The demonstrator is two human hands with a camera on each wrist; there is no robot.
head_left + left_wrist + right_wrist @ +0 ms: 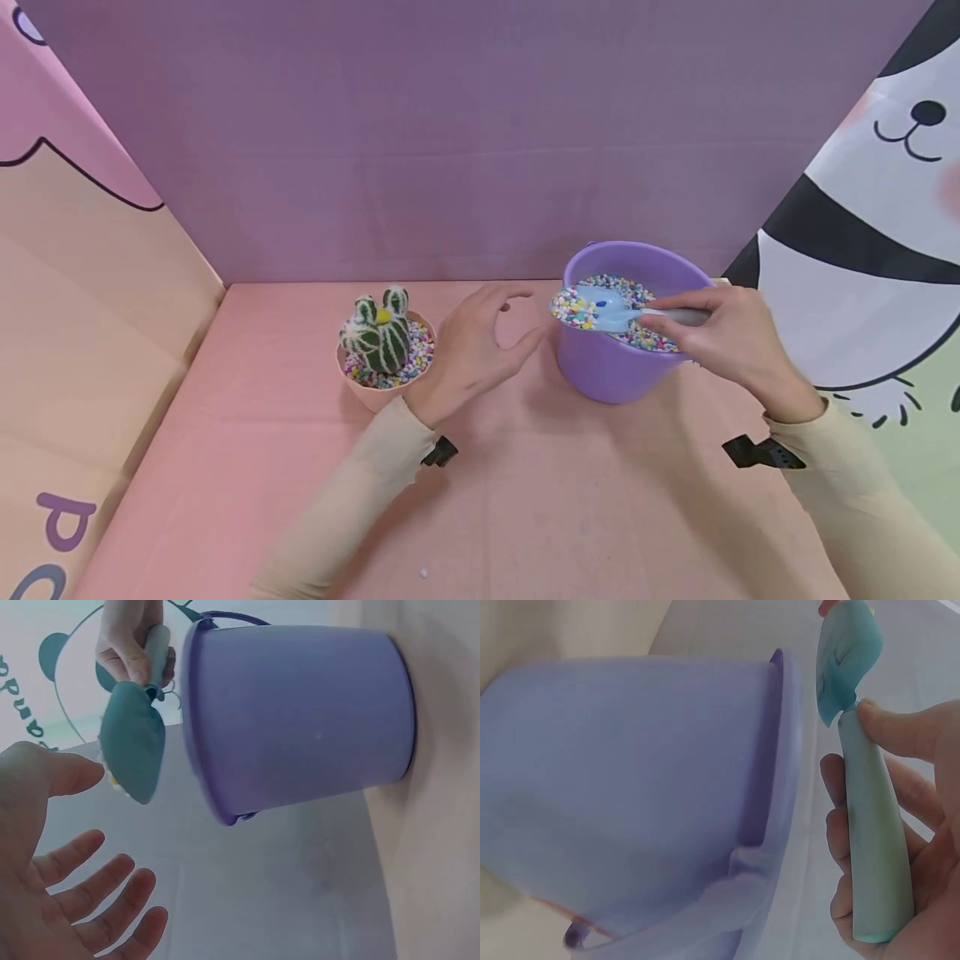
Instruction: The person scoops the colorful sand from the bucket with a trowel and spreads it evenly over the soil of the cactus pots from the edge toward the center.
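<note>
My right hand [723, 333] grips the pale handle of a small light-blue shovel [611, 317], fingers wrapped round it in the right wrist view. Colourful pebbles [573, 308] lie on the blade, which is above the rim of a purple bucket [615, 375]. More of the same pebbles fill part of the bucket. Between the bucket and a peach flowerpot [367, 396], my left hand [476, 346] hovers with fingers apart and nothing in them. In the pot a striped green cactus [382, 342] with a yellow spot stands among colourful pebbles. The left hand covers the pot's right side.
A pink cloth [525, 517] covers the table, with a tiny white bit [423, 573] near the front. Behind rises a purple backdrop [465, 150]. Printed cartoon panels stand at both sides, a panda [862, 292] on the right one.
</note>
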